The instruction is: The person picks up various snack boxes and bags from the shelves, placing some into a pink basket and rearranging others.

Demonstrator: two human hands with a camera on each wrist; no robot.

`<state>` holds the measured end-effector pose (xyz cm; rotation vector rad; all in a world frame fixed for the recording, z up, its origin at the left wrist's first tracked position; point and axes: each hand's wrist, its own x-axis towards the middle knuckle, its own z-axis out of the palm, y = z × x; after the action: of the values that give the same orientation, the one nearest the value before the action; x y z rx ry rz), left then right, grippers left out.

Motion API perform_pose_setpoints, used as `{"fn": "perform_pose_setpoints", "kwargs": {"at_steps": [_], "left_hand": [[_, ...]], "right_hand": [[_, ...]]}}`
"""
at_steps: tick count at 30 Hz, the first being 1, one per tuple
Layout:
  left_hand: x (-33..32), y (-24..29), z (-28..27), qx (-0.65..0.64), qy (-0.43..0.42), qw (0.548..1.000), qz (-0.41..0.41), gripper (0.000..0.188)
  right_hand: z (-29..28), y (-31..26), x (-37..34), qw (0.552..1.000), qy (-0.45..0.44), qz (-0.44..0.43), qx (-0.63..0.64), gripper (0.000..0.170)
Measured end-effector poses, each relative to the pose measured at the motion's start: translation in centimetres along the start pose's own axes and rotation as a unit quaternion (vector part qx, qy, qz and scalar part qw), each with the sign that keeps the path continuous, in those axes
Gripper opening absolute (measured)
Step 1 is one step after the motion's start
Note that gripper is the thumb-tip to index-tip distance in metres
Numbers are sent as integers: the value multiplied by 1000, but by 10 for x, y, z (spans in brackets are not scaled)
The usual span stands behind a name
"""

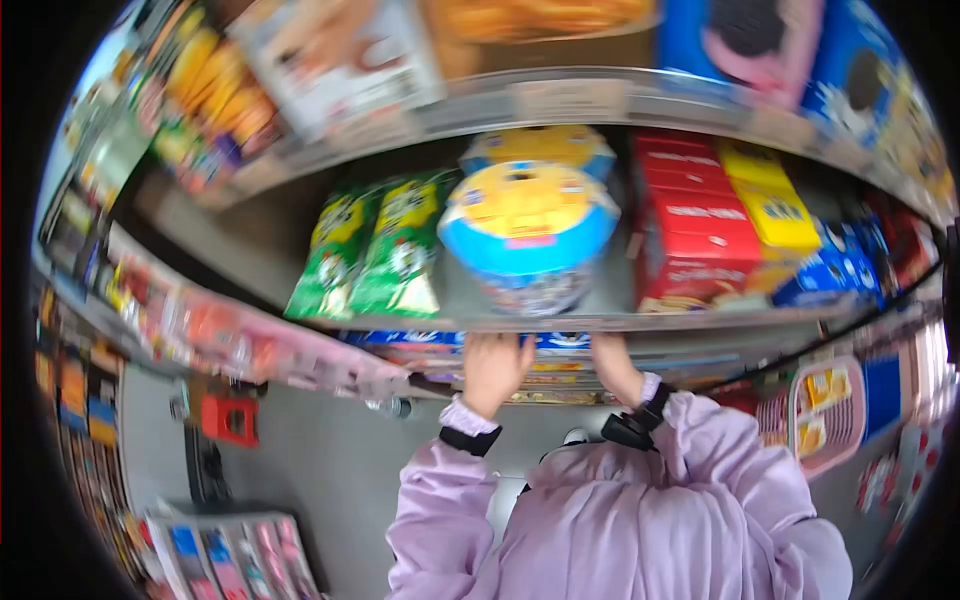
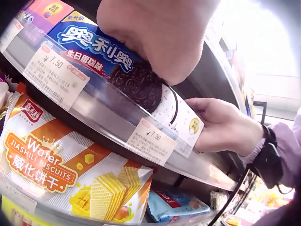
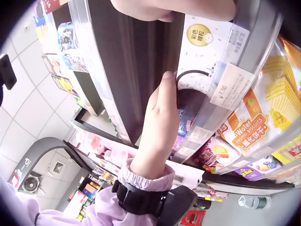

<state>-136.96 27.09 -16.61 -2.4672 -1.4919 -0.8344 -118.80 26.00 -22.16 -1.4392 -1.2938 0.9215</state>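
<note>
A blue and white Oreo cookie box (image 2: 94, 49) lies along a lower shelf behind its price-tag rail. My left hand (image 1: 497, 370) reaches over that shelf. Its thumb (image 3: 165, 92) lies straight along the box's upper edge in the right wrist view, while the other fingers are mostly hidden. At the sprinkle-patterned end of the box, my right hand (image 2: 223, 123) grips it, thumb at the top and fingers lower down. From the head view, both hands are under the edge of the shelf above, which hides most of the box.
Wafer biscuit packs (image 2: 47, 160) fill the shelf below. Above stand green snack bags (image 1: 400, 245), a blue-yellow tub (image 1: 530, 215) and red boxes (image 1: 695, 225). A pink basket (image 1: 830, 460) with packets is at right. A red stool (image 1: 230, 420) stands on the floor at left.
</note>
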Motion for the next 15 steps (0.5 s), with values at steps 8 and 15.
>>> {"fn": "perform_pose_setpoints", "kwargs": {"at_steps": [8, 15], "left_hand": [[10, 17, -11, -39, -75, 996, 11, 31], [5, 81, -22, -108, -107, 987, 51, 38]], "right_hand": [[-33, 9, 13, 989, -56, -103, 88, 44], [-141, -6, -38, 966, -227, -69, 100, 41]]}}
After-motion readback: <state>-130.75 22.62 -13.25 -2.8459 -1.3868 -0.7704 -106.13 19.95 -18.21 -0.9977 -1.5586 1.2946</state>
